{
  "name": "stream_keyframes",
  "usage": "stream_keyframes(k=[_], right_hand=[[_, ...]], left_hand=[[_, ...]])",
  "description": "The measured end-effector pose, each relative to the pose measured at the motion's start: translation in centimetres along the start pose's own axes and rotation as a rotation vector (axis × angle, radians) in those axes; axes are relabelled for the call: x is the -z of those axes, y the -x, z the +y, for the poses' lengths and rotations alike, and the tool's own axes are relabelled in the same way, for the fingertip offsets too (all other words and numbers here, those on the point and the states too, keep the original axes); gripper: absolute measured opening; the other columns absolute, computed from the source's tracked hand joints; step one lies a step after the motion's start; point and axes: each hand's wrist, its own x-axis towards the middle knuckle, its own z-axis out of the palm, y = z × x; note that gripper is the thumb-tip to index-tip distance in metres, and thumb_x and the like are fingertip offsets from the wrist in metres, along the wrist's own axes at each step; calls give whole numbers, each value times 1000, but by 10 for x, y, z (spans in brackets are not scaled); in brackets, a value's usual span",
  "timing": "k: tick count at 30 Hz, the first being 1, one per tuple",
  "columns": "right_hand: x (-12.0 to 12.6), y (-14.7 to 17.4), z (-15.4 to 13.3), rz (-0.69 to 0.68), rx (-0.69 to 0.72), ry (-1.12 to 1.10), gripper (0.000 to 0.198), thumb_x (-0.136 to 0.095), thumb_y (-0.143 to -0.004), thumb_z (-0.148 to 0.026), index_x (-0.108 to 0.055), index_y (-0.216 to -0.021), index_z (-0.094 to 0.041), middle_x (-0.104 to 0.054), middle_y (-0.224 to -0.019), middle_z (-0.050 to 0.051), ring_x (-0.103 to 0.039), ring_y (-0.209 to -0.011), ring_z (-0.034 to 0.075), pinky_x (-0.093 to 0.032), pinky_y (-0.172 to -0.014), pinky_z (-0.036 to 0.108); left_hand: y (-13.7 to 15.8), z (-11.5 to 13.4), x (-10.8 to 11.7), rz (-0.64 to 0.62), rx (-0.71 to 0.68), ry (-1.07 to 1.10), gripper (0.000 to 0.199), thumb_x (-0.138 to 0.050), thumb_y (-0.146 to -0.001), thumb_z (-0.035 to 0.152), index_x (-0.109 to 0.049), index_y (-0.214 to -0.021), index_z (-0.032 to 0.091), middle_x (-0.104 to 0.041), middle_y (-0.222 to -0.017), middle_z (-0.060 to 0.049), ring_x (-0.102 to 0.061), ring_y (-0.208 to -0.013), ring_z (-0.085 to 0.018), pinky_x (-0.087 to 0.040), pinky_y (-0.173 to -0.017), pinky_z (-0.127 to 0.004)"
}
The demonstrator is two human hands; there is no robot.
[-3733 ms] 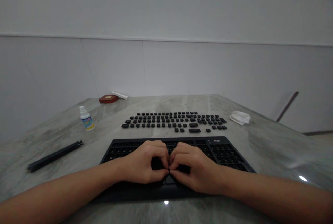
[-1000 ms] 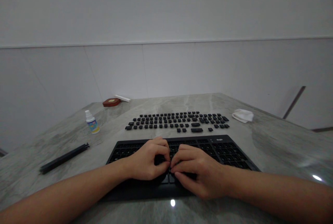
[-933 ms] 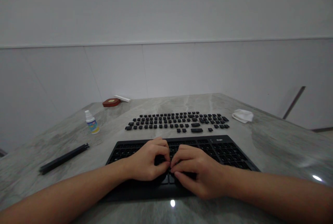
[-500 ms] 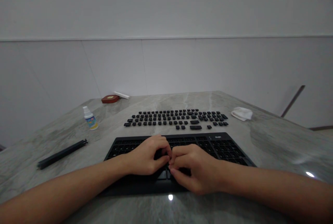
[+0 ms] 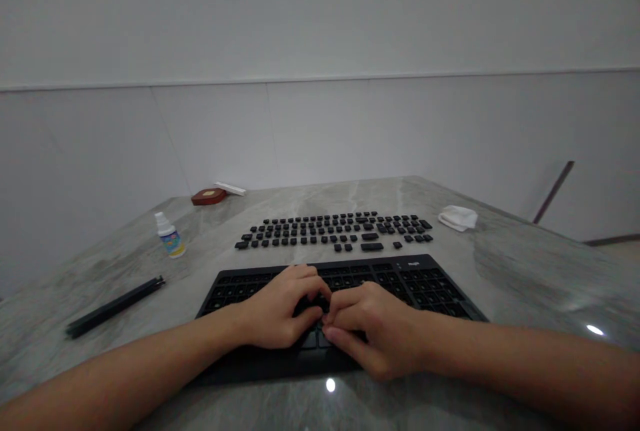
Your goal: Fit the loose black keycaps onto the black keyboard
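Observation:
A black keyboard (image 5: 280, 367) lies flat in front of me, with many of its key positions bare of caps. Over its middle, my left hand (image 5: 290, 304) has its thumb and fingers curled inward. My right hand (image 5: 373, 331) meets it there, thumb and fingertips pinched together low over the key bed. The fingertips of both hands nearly touch, and whatever lies between them is hidden. Beyond the keyboard, black keycaps (image 5: 320, 231) are laid out in rows on the grey marbled table (image 5: 525, 277).
At the left stand a small white spray bottle (image 5: 170, 236) and, nearer, a long dark bar (image 5: 115, 307). A reddish-brown case (image 5: 209, 197) and a white strip-like object (image 5: 230, 188) are at the back by the wall. A white cloth (image 5: 458, 217) lies at the right.
The view has tilted and shifted slightly. Both hands stay at the middle of the keyboard, and the left fingers have moved only a little.

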Motion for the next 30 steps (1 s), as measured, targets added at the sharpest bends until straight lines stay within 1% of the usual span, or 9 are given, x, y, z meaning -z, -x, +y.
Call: stream_keyframes(k=[4,6,8,12,15,19,25,27,30], right_hand=[[4,-2,5,168,-10,-17,41,-49,-95,-20,-53,-54,-15,-56,-55,1,-49,-49,9,-36,-49,22],[14,-5,9,207,-69,44,44,-49,-96,-21,-50,-52,-16,-53,-53,0,-45,-48,8,-33,-49,23],[27,-8,16,205,-156,156,41,-53,-94,-22,-54,-54,-15,-53,-52,-1,-45,-48,9,-32,-51,23],[50,-8,45,232,-294,439,18,-61,-89,-21,-70,-73,-16,-66,-67,2,-58,-61,13,-41,-63,26],[52,-3,70,263,-328,542,13,-62,-88,-17,-73,-81,-17,-72,-82,5,-64,-72,17,-45,-70,29],[39,3,90,263,-320,552,14,-61,-91,-17,-75,-88,-18,-74,-89,7,-67,-80,20,-49,-74,31],[26,4,93,188,-231,482,17,-63,-88,-13,-75,-97,-19,-75,-98,7,-66,-97,24,-53,-89,38],[27,5,91,174,-204,459,17,-61,-88,-12,-74,-97,-18,-74,-99,8,-66,-97,23,-53,-89,38],[28,5,88,157,-166,434,18,-57,-89,-11,-74,-95,-16,-72,-95,10,-65,-94,23,-54,-87,38]], left_hand=[[0,-1,-2,46,17,-1,19,-49,-90,9,-65,-97,16,-59,-87,-4,-56,-84,-20,-46,-78,-33],[1,-2,-4,70,14,-8,21,-47,-90,7,-65,-97,16,-60,-91,-6,-57,-87,-20,-47,-79,-34],[2,-3,-6,91,14,-23,21,-46,-89,6,-64,-97,15,-61,-95,-8,-58,-90,-22,-49,-80,-35],[3,-2,-8,123,39,-79,22,-47,-87,5,-64,-95,15,-60,-96,-9,-58,-92,-23,-50,-82,-38],[3,-1,-8,134,36,-104,22,-47,-86,5,-64,-94,15,-59,-95,-9,-58,-90,-23,-50,-81,-39],[3,-3,-8,154,33,-111,25,-44,-86,3,-64,-94,15,-60,-94,-8,-59,-89,-23,-51,-80,-38],[3,-5,-10,213,18,-91,26,-43,-84,0,-64,-90,15,-61,-91,-8,-59,-85,-21,-50,-76,-34],[2,-5,-9,218,-19,-78,26,-43,-81,0,-64,-86,14,-60,-88,-7,-59,-81,-19,-50,-73,-32],[2,-2,-6,194,-128,-39,26,-44,-75,-2,-64,-80,14,-58,-86,-6,-58,-80,-18,-49,-72,-30]])
